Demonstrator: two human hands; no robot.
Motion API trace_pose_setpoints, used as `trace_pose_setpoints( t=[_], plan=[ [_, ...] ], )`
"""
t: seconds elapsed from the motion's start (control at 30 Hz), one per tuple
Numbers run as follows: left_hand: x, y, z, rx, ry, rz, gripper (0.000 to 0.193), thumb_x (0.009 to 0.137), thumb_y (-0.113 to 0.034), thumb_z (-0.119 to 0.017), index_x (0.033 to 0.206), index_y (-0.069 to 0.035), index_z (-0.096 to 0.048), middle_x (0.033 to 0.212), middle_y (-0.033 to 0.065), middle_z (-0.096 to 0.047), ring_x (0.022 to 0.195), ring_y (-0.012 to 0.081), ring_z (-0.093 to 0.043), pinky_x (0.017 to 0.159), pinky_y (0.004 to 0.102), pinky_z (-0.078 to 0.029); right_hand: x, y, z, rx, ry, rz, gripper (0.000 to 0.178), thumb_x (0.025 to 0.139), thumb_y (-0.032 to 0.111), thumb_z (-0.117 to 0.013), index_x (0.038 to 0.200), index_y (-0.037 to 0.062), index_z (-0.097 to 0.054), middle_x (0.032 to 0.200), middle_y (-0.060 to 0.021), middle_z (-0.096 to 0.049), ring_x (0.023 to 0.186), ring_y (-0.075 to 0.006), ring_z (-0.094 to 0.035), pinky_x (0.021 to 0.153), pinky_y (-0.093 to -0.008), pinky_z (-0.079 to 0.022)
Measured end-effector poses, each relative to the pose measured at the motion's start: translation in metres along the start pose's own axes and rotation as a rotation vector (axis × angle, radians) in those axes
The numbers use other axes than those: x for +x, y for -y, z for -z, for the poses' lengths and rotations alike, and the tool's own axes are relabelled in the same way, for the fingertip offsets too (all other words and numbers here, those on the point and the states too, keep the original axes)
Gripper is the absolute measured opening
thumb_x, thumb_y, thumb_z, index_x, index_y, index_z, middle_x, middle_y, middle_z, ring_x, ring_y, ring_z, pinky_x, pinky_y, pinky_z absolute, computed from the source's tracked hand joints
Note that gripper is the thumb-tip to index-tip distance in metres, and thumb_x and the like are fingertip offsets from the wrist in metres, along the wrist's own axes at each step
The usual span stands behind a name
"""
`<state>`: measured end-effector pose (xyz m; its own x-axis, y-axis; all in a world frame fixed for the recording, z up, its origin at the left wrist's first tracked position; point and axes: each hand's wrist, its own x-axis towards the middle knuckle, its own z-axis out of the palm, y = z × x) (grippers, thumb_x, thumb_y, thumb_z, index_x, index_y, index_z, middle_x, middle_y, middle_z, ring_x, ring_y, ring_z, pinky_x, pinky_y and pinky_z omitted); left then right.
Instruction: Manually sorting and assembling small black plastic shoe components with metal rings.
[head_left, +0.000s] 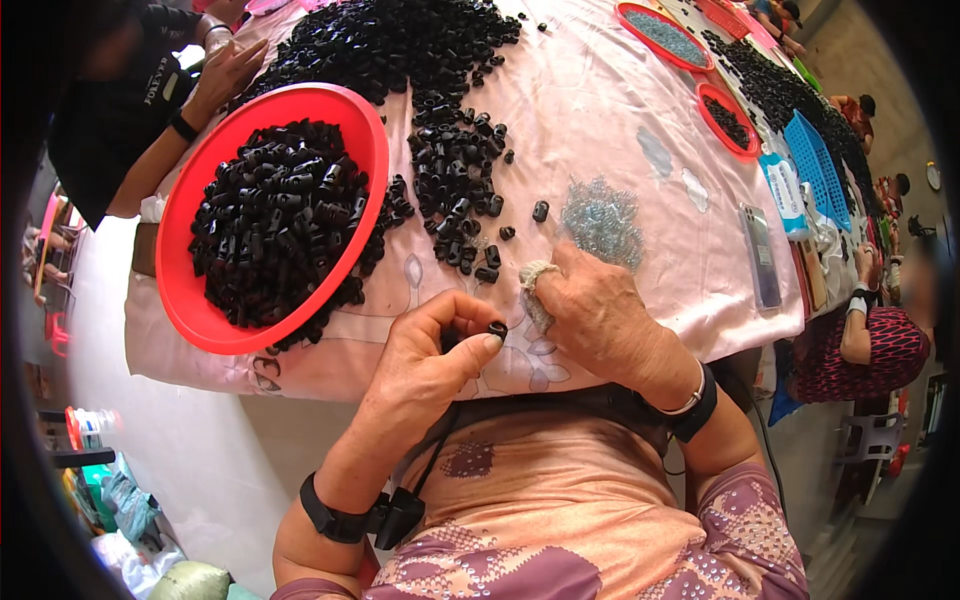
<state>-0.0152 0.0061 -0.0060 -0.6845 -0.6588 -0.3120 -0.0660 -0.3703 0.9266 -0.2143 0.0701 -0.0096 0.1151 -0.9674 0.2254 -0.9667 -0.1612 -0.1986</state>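
My left hand (430,345) pinches a small black plastic cylinder (497,328) with a hole in its end, between thumb and forefinger. To its right, my right hand (605,310) is palm down at the near edge of a heap of tiny silvery coils, like small springs (603,222). Its fingers are curled and their tips are mostly hidden, so what they hold cannot be made out. A knitted cloth wrap (538,290) covers one finger. A lone black cylinder (540,211) lies left of the coils. Many more black cylinders (455,180) are spread beyond my left hand.
A red basin (375,130) full of black cylinders stands at the left on the pink tablecloth (610,120). Beyond it is another person's hand (228,75). To the right lie a phone (760,257), a wipes pack (783,195), a blue basket (815,170) and red trays (668,38).
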Motion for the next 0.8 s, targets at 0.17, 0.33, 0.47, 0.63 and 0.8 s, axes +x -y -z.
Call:
trace_pose_setpoints(
  t=[0.17, 0.33, 0.47, 0.63, 0.8],
  plan=[
    [0.000, -0.003, -0.001, 0.030, -0.006, 0.023, 0.015, 0.087, -0.012, -0.069, 0.100, -0.006, -0.065, 0.079, -0.0056, -0.057, 0.065, 0.0011, -0.048, 0.057, 0.0158, -0.039, -0.001, -0.005, -0.002, 0.062, -0.012, -0.001, 0.021, 0.068, 0.004, -0.067, 0.086, 0.0030, -0.057, 0.087, -0.0162, -0.055, 0.076, -0.0359, -0.062, 0.066, -0.0430, -0.051],
    [0.000, -0.004, -0.002, 0.040, 0.000, 0.010, 0.014, 0.088, -0.012, -0.068, 0.099, -0.005, -0.065, 0.079, -0.0053, -0.057, 0.065, 0.0011, -0.048, 0.057, 0.0157, -0.039, 0.002, 0.001, 0.004, 0.680, -0.034, -0.132, 0.021, 0.078, 0.000, -0.070, 0.096, -0.0002, -0.060, 0.087, -0.0110, -0.061, 0.078, -0.0207, -0.065, 0.068, -0.0308, -0.053],
    [0.001, -0.002, 0.000, 0.073, 0.036, -0.001, 0.014, 0.089, -0.007, -0.065, 0.103, -0.003, -0.063, 0.084, -0.0035, -0.056, 0.074, 0.0030, -0.049, 0.062, 0.0185, -0.042, 0.000, 0.010, -0.001, 1.326, -0.022, -0.320, 0.017, 0.088, 0.004, -0.069, 0.103, 0.0002, -0.061, 0.086, -0.0027, -0.062, 0.080, -0.0077, -0.060, 0.069, -0.0225, -0.050],
    [0.000, -0.002, -0.001, 0.036, 0.031, -0.001, 0.014, 0.090, -0.008, -0.066, 0.102, -0.003, -0.063, 0.082, -0.0043, -0.057, 0.071, 0.0015, -0.049, 0.060, 0.0169, -0.041, -0.003, 0.015, -0.008, 1.377, -0.046, -0.220, 0.012, 0.091, 0.005, -0.067, 0.101, 0.0017, -0.062, 0.086, 0.0029, -0.060, 0.079, -0.0023, -0.056, 0.067, -0.0196, -0.048],
    [0.000, -0.001, -0.002, 0.033, 0.021, 0.001, 0.013, 0.090, -0.010, -0.067, 0.101, -0.004, -0.063, 0.084, -0.0051, -0.057, 0.071, 0.0003, -0.049, 0.059, 0.0151, -0.040, 0.000, 0.012, 0.001, 1.024, -0.043, -0.111, 0.012, 0.087, 0.003, -0.069, 0.098, 0.0021, -0.064, 0.081, -0.0012, -0.063, 0.073, -0.0068, -0.058, 0.061, -0.0228, -0.046]
  ],
)
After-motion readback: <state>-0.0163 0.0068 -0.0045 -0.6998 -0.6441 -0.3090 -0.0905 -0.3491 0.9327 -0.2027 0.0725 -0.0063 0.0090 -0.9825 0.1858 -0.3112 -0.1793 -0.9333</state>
